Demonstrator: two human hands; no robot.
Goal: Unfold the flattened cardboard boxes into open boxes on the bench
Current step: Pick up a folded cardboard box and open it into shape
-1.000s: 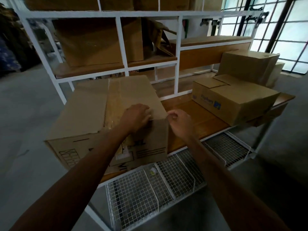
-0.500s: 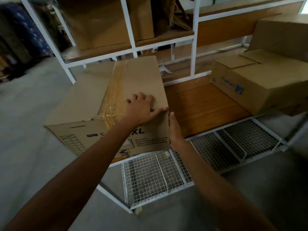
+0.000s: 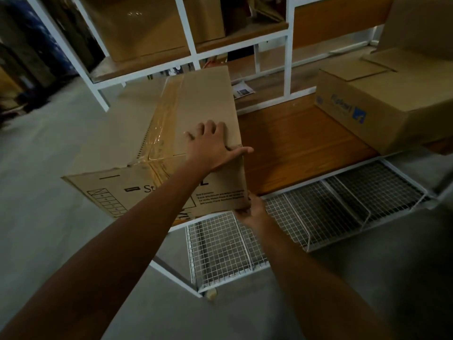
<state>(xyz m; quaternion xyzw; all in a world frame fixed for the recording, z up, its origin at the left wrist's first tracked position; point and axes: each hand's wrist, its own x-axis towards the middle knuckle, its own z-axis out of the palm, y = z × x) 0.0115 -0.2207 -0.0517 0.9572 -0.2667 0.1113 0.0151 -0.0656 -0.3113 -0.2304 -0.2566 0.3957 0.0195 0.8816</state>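
A large brown cardboard box (image 3: 201,99) with clear tape along its top seam stands on the left end of the wooden bench (image 3: 301,143). Its printed front face hangs over the bench's near edge. My left hand (image 3: 210,146) lies flat on the box's top near the right front corner, fingers spread and thumb out over the edge. My right hand (image 3: 252,209) holds the box's lower right front corner from below, its fingers hidden under the cardboard.
Two other brown boxes sit at the right: a low one with a blue logo (image 3: 382,104) and a taller one (image 3: 421,25) behind it. White-framed shelves (image 3: 191,47) with more cardboard stand behind. White wire baskets (image 3: 306,217) hang under the bench front.
My right hand has slid from the top right corner down the box's right edge to its lower front corner. My left hand stayed on top and flattened. The view has tilted downward.
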